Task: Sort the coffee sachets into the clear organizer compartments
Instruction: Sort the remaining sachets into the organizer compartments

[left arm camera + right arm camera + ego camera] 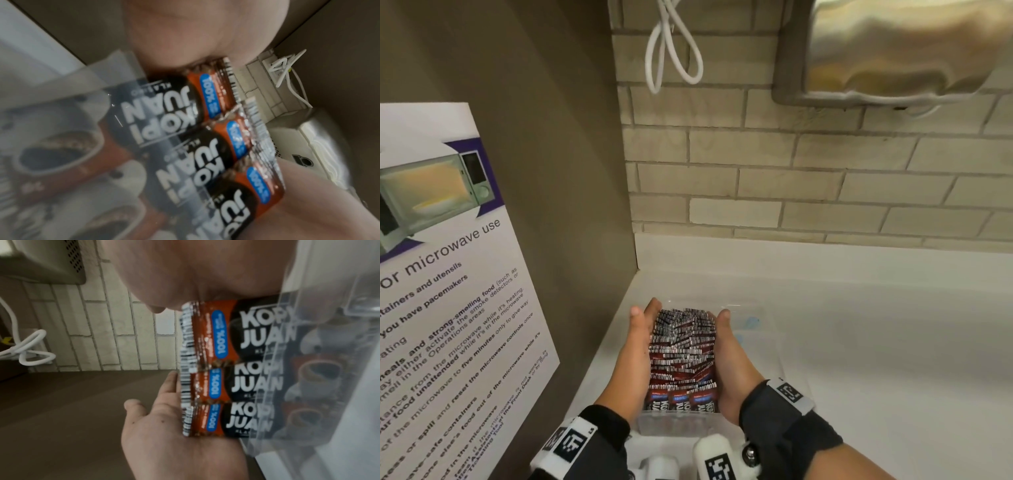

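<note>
A dense stack of red-brown and black coffee sachets (683, 353) stands on edge in the left compartment of the clear organizer (674, 425), which sits on the white counter. My left hand (640, 339) lies flat against the stack's left side and my right hand (726, 346) against its right side, fingers straight, squeezing the stack between the palms. In the left wrist view the sachets (205, 129) show partly behind the clear wall (82, 97). The right wrist view shows three sachet fronts (226, 369) between my right palm (195, 272) and my left hand (174, 434).
A brown cabinet side (558, 171) with a microwave poster (448, 291) stands close on the left. The brick-tile wall (791, 171) is behind, with a white cable (671, 51) and a metal appliance (893, 51) above. The white counter (893, 342) stretches right.
</note>
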Tool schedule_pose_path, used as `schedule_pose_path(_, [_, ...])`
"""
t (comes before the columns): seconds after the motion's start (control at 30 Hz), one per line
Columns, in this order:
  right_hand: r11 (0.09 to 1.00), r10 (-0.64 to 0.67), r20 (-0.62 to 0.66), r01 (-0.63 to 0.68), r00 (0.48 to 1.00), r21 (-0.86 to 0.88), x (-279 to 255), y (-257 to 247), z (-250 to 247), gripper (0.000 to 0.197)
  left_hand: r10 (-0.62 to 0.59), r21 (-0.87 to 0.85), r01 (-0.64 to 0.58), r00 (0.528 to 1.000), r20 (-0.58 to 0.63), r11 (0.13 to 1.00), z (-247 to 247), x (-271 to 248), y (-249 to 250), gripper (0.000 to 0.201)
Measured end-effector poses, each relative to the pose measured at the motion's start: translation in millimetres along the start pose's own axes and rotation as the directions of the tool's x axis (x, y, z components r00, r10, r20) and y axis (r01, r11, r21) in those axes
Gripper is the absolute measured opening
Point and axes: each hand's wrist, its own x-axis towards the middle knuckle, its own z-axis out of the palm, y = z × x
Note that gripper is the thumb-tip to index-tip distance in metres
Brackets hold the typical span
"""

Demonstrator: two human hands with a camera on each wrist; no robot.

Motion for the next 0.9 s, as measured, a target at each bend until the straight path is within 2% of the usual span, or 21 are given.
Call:
schedule_pose_path(0.27, [0.998, 0.034, -0.002, -0.034, 0.999, -0.044, 3.1, 3.5, -4.6, 0.076, -0.004, -0.001, 0.004, 1.000, 0.018, 1.000, -3.6, 0.7, -1.6, 0.065])
schedule_pose_path(0.37, [0.992, 0.037, -0.005, -0.037, 0.999, -0.122, 4.6, 2.6, -9.2, 0.076, 0.014, 0.027, -0.015, 0.999, 0.029, 1.000, -3.9, -3.0, 1.4, 0.061])
schedule_pose_path(0.47, [0.981, 0.036, -0.106, -0.055, 0.994, -0.189, 5.6, -2.8, -19.3, 0.068, 0.053, 0.075, -0.057, 0.998, 0.044, 0.996, -13.8, -7.5, 5.2, 0.052])
schedule_pose_path(0.53, [0.963, 0.040, -0.195, -0.090, 0.980, -0.253, 4.5, -7.3, -29.0, 0.055, 0.085, 0.096, -0.089, 0.995, 0.046, 0.991, -26.8, -8.2, 4.7, 0.046])
schedule_pose_path(0.6, [0.934, 0.043, -0.231, -0.121, 0.972, -0.337, 3.9, -10.7, -42.4, 0.047, 0.099, 0.067, -0.103, 0.994, 0.048, 0.992, -40.9, -10.1, 0.7, 0.044])
schedule_pose_path(0.63, [0.913, 0.037, -0.235, -0.129, 0.971, -0.388, 2.6, -13.2, -49.1, 0.048, 0.099, 0.041, -0.101, 0.993, 0.057, 0.994, -46.9, -11.2, -2.7, 0.048])
schedule_pose_path(0.7, [0.886, 0.009, -0.210, -0.105, 0.978, -0.452, -4.4, -20.4, -60.2, 0.059, 0.062, 0.025, -0.064, 0.995, 0.080, 0.998, -51.2, -16.2, -7.9, 0.070])
schedule_pose_path(0.77, [0.842, -0.006, -0.173, -0.088, 0.985, -0.533, -12.0, -24.6, -68.8, 0.071, -0.037, 0.049, 0.033, 0.995, 0.090, 0.998, -51.3, -22.0, -15.0, 0.091])
schedule_pose_path(0.83, [0.765, 0.002, -0.122, -0.080, 0.993, -0.639, -17.7, -24.4, -71.8, 0.072, -0.140, 0.074, 0.132, 0.982, 0.127, 0.989, -48.3, -28.5, -21.2, 0.097])
schedule_pose_path(0.9, [0.673, 0.059, -0.077, -0.097, 0.995, -0.734, -23.1, -22.3, -71.4, 0.080, -0.185, 0.105, 0.169, 0.967, 0.173, 0.980, -44.4, -33.5, -27.8, 0.104])
